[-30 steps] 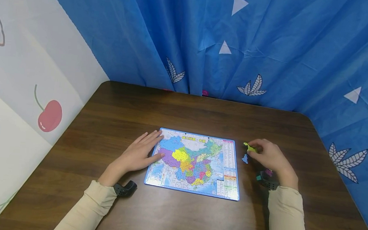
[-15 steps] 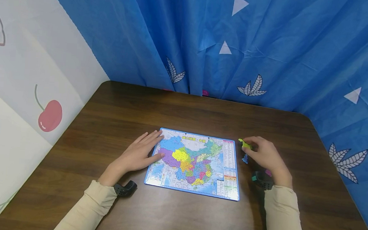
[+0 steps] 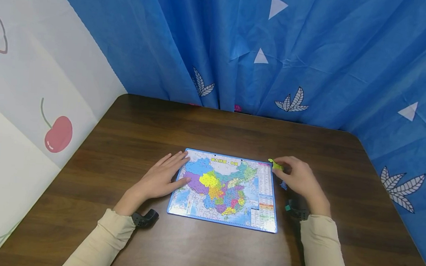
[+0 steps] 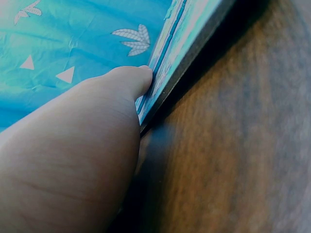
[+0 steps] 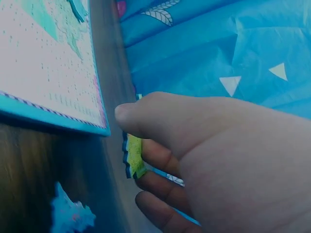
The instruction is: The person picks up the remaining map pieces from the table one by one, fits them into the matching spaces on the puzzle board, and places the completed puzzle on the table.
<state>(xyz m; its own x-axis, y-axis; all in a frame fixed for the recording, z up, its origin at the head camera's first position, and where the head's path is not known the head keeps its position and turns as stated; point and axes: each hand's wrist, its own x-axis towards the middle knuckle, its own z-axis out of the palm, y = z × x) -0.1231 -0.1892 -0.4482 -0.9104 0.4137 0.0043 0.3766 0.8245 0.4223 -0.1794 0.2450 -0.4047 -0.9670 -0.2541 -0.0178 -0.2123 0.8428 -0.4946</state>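
Note:
A map puzzle board with a blue border lies on the table, its colourful provinces filled in over much of it. My left hand rests flat on the board's left edge, fingers straight; the left wrist view shows the thumb along that edge. Between thumb and fingers, my right hand pinches a yellow-green puzzle piece at the board's upper right corner. In the right wrist view, the thumb partly hides this piece. A small blue puzzle piece lies on the table below the right hand.
The dark wooden table ends at a blue curtain behind and a white printed cloth at the left. Each wrist wears a black camera, such as the left wrist camera.
My right hand has moved left with the yellow-green puzzle piece, from beside the board to its upper right corner. The left hand and the board have stayed put.

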